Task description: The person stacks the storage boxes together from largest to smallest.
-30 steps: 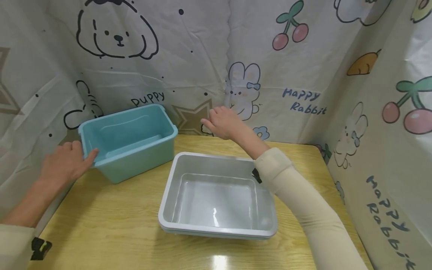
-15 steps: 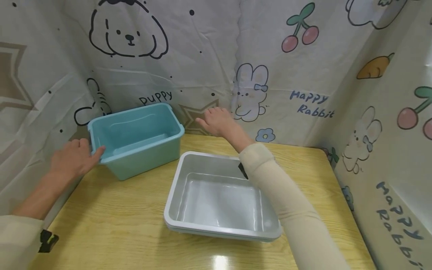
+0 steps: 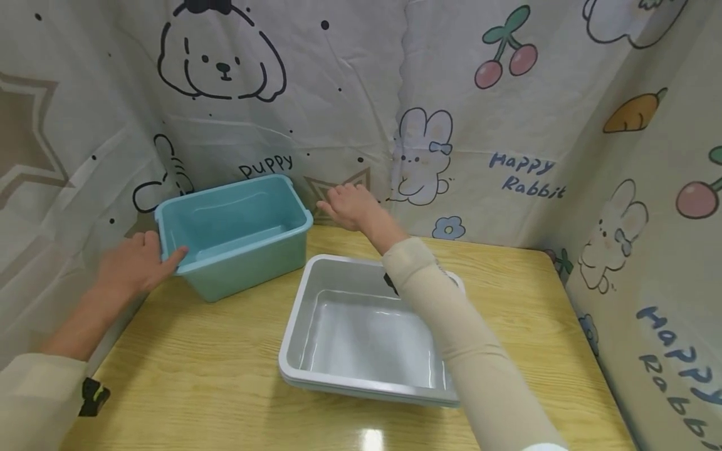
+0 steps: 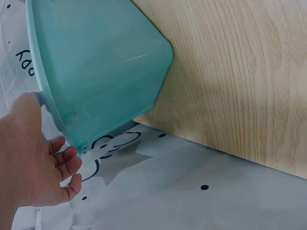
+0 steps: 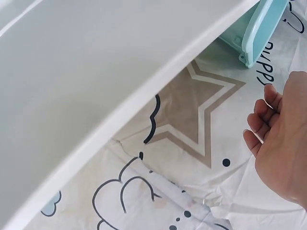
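At the back left stands a teal bin [image 3: 256, 263] with a lighter rim. My left hand [image 3: 132, 266] holds its left end, the thumb at the rim near the front corner; in the left wrist view the hand's [image 4: 33, 153] other fingers curl below the rim. My right hand [image 3: 350, 207] hovers just right of the bin, its fingers loosely bent and holding nothing. In the right wrist view a gap shows between that hand [image 5: 283, 134] and the teal bin [image 5: 264, 33]. A grey bin [image 3: 366, 338] sits at the centre, partly under my right forearm.
The wooden table [image 3: 209, 369] ends at a patterned curtain [image 3: 350, 81] along the back and both sides. The grey bin has a second rim just under its own, like a stack. My right sleeve [image 3: 468, 338] crosses above its right side.
My right hand has moved left, closer to the teal bin. My left hand stays at the bin's left end. The whole head view has shifted slightly.
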Action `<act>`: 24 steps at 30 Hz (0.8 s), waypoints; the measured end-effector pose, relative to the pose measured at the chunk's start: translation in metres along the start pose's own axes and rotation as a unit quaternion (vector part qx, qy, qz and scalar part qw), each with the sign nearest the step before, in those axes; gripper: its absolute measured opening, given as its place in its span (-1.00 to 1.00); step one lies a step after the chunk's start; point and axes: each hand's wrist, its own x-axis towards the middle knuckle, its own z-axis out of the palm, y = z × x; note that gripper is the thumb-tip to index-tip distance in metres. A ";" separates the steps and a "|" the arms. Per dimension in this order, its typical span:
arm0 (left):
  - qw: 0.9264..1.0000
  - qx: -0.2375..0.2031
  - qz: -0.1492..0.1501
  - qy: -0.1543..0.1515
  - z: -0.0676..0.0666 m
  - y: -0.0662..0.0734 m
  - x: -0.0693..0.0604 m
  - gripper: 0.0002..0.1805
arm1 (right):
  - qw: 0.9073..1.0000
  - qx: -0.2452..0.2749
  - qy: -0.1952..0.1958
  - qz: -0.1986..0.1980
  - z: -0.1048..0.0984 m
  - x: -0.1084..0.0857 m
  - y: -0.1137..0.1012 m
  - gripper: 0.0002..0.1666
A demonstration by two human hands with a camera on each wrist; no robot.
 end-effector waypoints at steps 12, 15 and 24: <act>1.000 -0.004 -0.002 -0.006 0.005 -0.003 0.001 -0.13 | 1.000 0.008 -0.022 0.004 0.011 0.016 -0.011 -0.24; 1.000 -0.009 -0.002 -0.008 0.005 -0.004 0.001 -0.15 | 1.000 0.003 -0.027 0.008 0.014 0.019 -0.011 -0.22; 0.999 -0.012 -0.005 -0.036 0.003 -0.008 0.006 -0.13 | 0.999 -0.010 -0.043 0.019 0.018 0.025 -0.013 -0.18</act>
